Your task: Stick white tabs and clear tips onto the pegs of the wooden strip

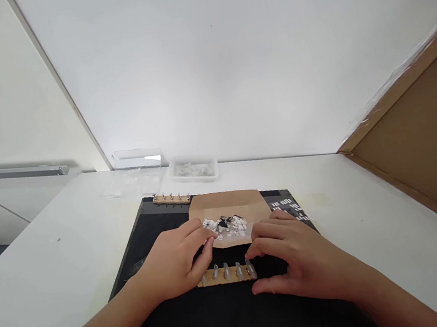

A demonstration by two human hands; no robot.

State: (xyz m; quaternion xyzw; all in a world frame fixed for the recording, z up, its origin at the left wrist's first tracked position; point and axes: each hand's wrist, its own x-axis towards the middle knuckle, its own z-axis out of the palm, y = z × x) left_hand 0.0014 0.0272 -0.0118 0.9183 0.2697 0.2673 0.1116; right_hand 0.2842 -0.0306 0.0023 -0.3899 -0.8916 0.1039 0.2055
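My left hand [184, 255] is closed, thumb and index fingertips pinched at the left edge of a brown paper sheet [229, 200]. Whatever is in that pinch is too small to make out. A pile of small white pieces [234, 228] with some black bits lies on the paper beside those fingertips. Below the paper, a tan strip [222, 280] carries several clear upright pieces [226, 271]; my left hand covers its left end. At the strip's right end, my right hand [288, 250] is open, thumb apart from the index finger, which is near the last clear piece.
A black mat [229, 319] lies under everything on the white table [49, 261]. Another strip with metal pegs [171, 198] rests at its far left. White labels [282, 203] lie at its right. A translucent tray [193, 170] and clear plastic bags [131, 181] are by the wall.
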